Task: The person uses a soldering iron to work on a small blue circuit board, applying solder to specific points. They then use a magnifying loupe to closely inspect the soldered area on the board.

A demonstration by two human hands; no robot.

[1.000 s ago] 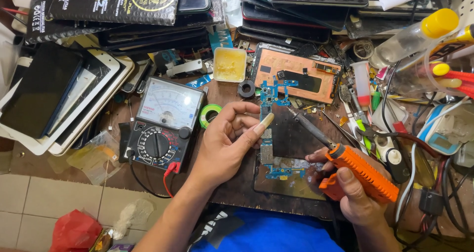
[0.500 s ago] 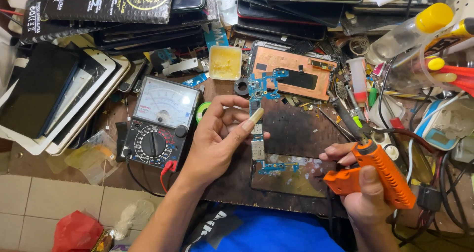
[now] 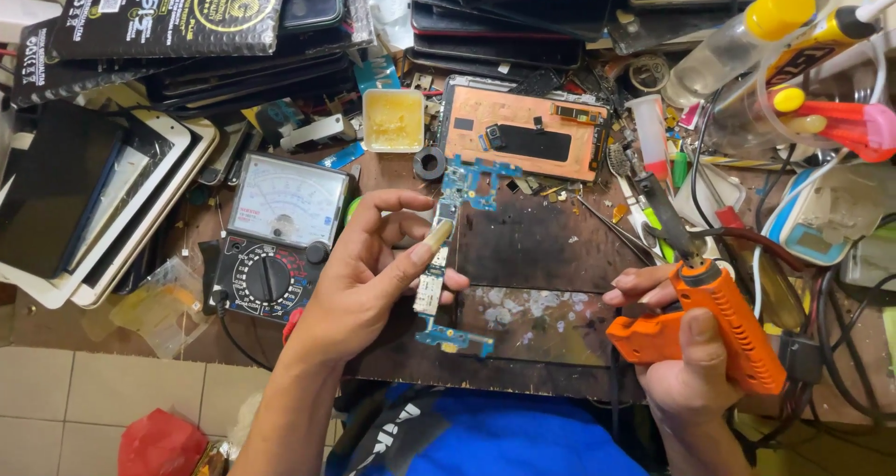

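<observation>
Board: a long, narrow blue printed circuit board (image 3: 446, 252) lies lengthwise on the dark scorched work mat (image 3: 546, 252), near the middle of the view; its wide top end points to 12 o'clock and its short cross-piece sits at 6 o'clock.
Left hand: the left hand (image 3: 369, 280) rests over the middle of the board with fingers loosely curled – thumb and fingertips press on the strip; it closes on nothing, only steadying the board against the mat.
Right hand: the right hand (image 3: 691, 364), at 4 o'clock from the board and well apart from it, is wrapped tight around an orange pistol-shaped soldering iron (image 3: 719, 331), whose dark metal tip points up toward 11 o'clock.
Meter: a black analogue multimeter with a white dial face (image 3: 275, 238) lies at 9 o'clock from the board, just beside the left hand.
Flux tub: a small square yellow tub (image 3: 393, 119) sits at 11 o'clock, off the mat.
Phone frame: a copper-coloured phone back frame with a black patch (image 3: 525, 133) lies at 1 o'clock – just beyond the board's top end.
Tweezers: thin metal tweezers (image 3: 611, 229) lie on the mat between the board and the iron.
Bottle: a clear plastic bottle with a yellow cap (image 3: 737, 37) leans at the far 2 o'clock corner.
Stacks: dark phones and white-edged tablets (image 3: 93, 196) are piled along 9 to 12 o'clock.
</observation>
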